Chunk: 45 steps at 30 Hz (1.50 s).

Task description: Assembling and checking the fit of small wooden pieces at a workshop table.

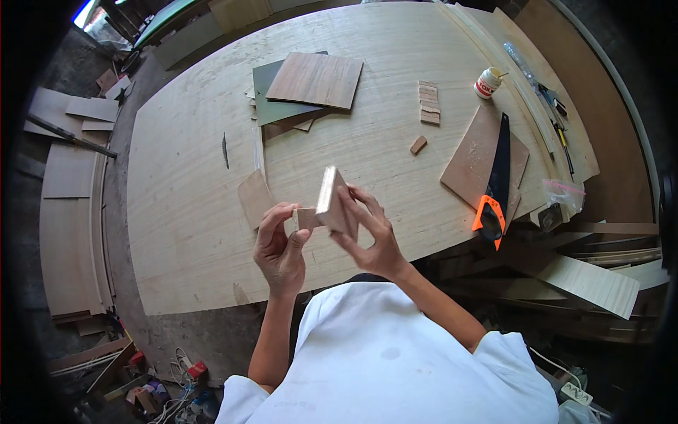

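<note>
Both forearms rise from the lower edge and meet above the near edge of the table [176, 212]. The left hand [279, 247] is raised with its back toward the camera, fingers curled, thumb and fingertips pinching a small block [306, 218]. The right hand [371, 237] sits just beside it, wrist bent, fingers spread along the face of a plywood panel [333, 201], which it grips between thumb and fingers. Block and panel touch, the block butting against the panel's lower left face.

The panel is held on edge in the air, its thin edge turned up toward the camera. Its long axis runs from near the hands up and away across the table, tilted slightly left.

On the table lie one loose veneer piece [254, 198] just left of the hands, one stack of sheets [304, 88] at the far side, a row of about five small blocks [429, 102], and one single block [418, 145] near it. To the right are one brown board [470, 155] with one saw [496, 180] with an orange handle across it, one glue bottle [487, 83] and one clear bag [563, 192].
</note>
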### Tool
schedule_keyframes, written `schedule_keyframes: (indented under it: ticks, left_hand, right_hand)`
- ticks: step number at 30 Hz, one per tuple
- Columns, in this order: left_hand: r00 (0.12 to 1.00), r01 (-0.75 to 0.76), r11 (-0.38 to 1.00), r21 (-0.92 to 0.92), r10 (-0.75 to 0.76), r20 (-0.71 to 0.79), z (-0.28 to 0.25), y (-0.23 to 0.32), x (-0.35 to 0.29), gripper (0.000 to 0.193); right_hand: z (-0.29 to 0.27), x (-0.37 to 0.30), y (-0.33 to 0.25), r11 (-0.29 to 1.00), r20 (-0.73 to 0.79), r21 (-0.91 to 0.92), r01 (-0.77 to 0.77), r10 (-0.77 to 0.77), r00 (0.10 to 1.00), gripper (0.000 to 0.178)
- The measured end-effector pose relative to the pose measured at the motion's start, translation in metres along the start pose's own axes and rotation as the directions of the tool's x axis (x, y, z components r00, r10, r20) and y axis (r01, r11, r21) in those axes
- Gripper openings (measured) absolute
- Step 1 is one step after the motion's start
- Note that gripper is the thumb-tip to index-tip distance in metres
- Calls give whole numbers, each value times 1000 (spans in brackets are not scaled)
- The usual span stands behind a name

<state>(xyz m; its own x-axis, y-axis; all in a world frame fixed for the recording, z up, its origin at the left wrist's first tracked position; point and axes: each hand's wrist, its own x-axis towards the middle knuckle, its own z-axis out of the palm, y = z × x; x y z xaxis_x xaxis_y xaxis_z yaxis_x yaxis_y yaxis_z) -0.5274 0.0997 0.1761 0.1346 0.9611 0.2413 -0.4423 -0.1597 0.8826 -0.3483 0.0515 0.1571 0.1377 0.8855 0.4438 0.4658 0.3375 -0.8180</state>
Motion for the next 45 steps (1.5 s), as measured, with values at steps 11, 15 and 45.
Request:
schedule_keyframes:
  ticks: [11, 15, 45]
  left_hand:
    - [990, -96, 987, 130, 82, 110, -1, 0, -6, 37]
    - [1000, -10, 980, 198, 8, 11, 15, -1, -5, 34]
    - [984, -171, 906, 388, 140, 107, 9, -2, 2, 29]
  right_hand:
    - [0, 5, -16, 995, -61, 94, 34, -29, 998, 71]
    - [9, -35, 35, 958, -23, 91, -274, 277, 961, 68]
    - [8, -20, 6, 932, 16, 168, -320, 322, 947, 65]
